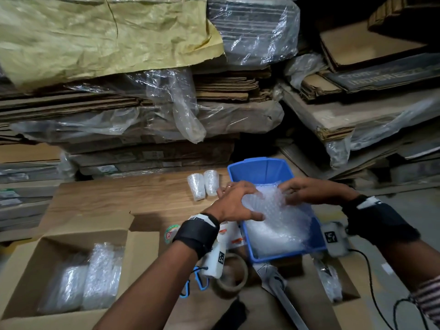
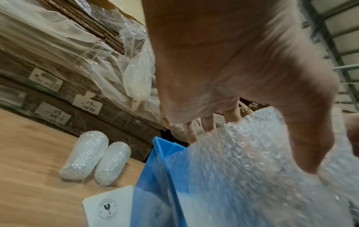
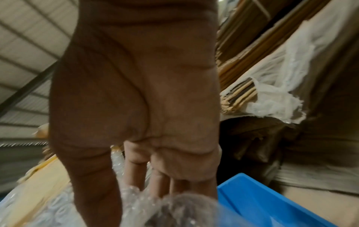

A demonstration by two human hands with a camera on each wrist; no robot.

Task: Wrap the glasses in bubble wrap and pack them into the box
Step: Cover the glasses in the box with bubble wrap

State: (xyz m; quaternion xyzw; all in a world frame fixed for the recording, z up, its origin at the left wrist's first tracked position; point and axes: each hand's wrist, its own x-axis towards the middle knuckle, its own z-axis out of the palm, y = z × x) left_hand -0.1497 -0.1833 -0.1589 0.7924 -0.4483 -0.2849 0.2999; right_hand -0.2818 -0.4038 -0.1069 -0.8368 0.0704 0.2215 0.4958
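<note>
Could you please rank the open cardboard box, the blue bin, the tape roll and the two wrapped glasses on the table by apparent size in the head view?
1. Open cardboard box, though nearness to the camera inflates it.
2. Blue bin.
3. Tape roll.
4. The two wrapped glasses; they look alike, so I won't separate them.

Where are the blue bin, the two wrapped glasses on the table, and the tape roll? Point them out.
blue bin (image 1: 258,167): head view, bare far wall.
wrapped glasses (image 2: 85,155): left wrist view, middle of the larger bundle.
tape roll (image 1: 241,277): head view, right rim.
</note>
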